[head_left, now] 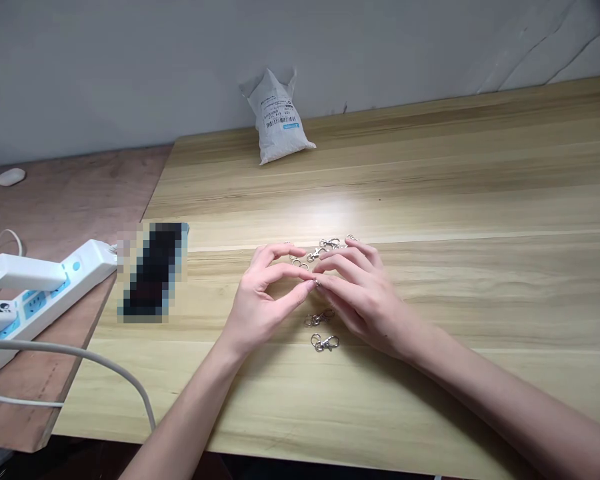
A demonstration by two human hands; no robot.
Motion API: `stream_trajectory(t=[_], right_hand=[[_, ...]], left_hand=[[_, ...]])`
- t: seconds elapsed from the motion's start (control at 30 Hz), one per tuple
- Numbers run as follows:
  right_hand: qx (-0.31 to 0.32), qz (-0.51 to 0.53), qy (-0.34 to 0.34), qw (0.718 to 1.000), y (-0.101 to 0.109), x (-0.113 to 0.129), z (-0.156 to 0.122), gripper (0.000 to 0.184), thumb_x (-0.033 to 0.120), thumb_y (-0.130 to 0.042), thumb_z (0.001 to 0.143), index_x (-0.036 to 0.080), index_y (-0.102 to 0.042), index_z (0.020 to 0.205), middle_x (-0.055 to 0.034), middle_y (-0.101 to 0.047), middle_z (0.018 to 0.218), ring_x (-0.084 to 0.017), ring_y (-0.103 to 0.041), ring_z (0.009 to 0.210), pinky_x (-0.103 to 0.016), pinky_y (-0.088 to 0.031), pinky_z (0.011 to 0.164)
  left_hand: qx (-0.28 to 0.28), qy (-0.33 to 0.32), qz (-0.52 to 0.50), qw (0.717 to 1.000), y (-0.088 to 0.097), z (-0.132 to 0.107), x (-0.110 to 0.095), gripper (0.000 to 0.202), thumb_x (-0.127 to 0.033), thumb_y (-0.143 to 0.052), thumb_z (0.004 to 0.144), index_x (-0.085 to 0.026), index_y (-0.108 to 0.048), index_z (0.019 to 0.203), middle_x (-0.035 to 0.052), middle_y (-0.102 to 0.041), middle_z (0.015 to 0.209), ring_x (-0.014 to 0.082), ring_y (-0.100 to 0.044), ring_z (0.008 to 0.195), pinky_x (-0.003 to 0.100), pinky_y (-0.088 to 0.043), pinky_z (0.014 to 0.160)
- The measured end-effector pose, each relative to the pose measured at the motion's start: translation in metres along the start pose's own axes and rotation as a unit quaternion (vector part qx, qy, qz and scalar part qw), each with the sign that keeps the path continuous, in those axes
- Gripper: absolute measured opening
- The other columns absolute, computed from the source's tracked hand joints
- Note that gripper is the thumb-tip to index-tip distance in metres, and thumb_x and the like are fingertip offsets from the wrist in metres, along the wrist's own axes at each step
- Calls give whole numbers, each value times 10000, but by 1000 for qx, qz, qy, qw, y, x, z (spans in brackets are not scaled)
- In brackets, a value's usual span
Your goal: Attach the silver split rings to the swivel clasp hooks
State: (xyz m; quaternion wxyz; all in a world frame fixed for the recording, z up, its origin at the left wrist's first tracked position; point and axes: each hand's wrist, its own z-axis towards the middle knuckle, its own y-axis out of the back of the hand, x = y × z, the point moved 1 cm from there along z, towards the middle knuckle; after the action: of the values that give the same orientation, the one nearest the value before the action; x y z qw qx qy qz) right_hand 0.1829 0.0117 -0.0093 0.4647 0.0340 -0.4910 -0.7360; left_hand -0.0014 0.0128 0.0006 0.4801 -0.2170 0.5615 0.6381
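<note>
My left hand [263, 297] and my right hand [363, 293] meet at the fingertips above the light wooden table [430, 200]. Both pinch a small silver metal piece [317, 283] between thumb and forefinger; its shape is too small to tell. Two silver clasps with rings lie just below the hands, one clasp [319, 318] nearer them and another clasp [325, 343] closer to me. Beyond the fingers lies a loose cluster of silver clasps and rings [320, 250], partly hidden by my right hand.
A white plastic bag with a barcode label [279, 120] stands at the back near the wall. A blurred dark object [153, 272] lies at the table's left edge. A white power strip [45, 293] with plugs and cables rests on the darker left table.
</note>
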Motion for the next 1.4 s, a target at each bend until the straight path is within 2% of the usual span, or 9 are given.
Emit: stream_trajectory(t=[0.23,0.43,0.53,0.7,0.93,1.0,1.17,1.3,1.4], right_hand=[[26,15,-1,1000,2,0,0,215,149,-449,945,172,-654,1007,-59,-683,957,-197,-571,979,-479,-329,1045],[16,30,-2,999,9,-2,2,193,185,-463,915,173,-619,801,-50,-651,873,-190,-572,943,-467,-339,1035],[1,24,-16,1000,10,-3,1,221,202,-470,900,181,-582,710,-39,-637,845,-192,-575,949,-485,-315,1066],[-29,-25,-36,999,5,4,-1,227,224,-507,902,187,-600,698,-12,-659,819,-226,-580,1061,-546,-200,1134],[-25,-5,-96,995,1,19,-3,260,222,-477,939,185,-600,713,-3,-667,812,-232,-563,1112,-543,-194,1137],[-26,16,-104,994,2,22,-4,236,224,-482,937,185,-606,740,-8,-666,817,-226,-569,1083,-535,-222,1121],[-25,42,-94,994,3,21,-3,187,204,-484,911,197,-598,763,-23,-659,854,-212,-565,1043,-522,-256,1108],[-24,32,-78,996,4,14,-2,176,193,-476,903,203,-597,776,-37,-659,897,-211,-564,1040,-519,-266,1107],[-15,20,-53,998,6,10,-1,158,186,-479,906,195,-603,809,-43,-658,915,-213,-566,1042,-512,-270,1108]], left_hand=[[18,-31,10,999,-1,-1,-3,48,-181,-664,835,-219,-679,860,48,-622,1108,217,-561,1132,459,-452,1003],[30,-80,92,992,-1,-1,-6,47,-152,-591,864,-197,-592,852,46,-634,1082,228,-518,1182,445,-415,1006],[31,-132,180,974,-4,0,-7,48,-148,-583,862,-195,-585,873,50,-649,1094,245,-525,1190,462,-383,1013],[-14,-200,298,933,-8,-2,-10,62,-149,-587,853,-205,-601,875,36,-684,1076,237,-559,1171,470,-323,1067],[-51,-255,373,891,-7,-4,-12,97,-128,-617,833,-213,-626,878,21,-698,1071,222,-574,1167,469,-283,1107],[-45,-240,348,905,-5,-4,-10,121,-132,-624,835,-236,-629,897,20,-684,1079,228,-558,1179,488,-292,1101],[-16,-123,162,979,-2,-3,-6,120,-160,-617,851,-241,-638,936,45,-624,1129,259,-492,1230,505,-410,1028],[39,-64,63,995,0,-2,-4,196,-162,-602,872,-255,-665,1033,51,-601,1193,247,-473,1259,507,-395,1077],[54,-34,8,998,2,-1,-2,133,-189,-616,878,-249,-684,975,57,-604,1195,242,-490,1252,511,-400,1082]])
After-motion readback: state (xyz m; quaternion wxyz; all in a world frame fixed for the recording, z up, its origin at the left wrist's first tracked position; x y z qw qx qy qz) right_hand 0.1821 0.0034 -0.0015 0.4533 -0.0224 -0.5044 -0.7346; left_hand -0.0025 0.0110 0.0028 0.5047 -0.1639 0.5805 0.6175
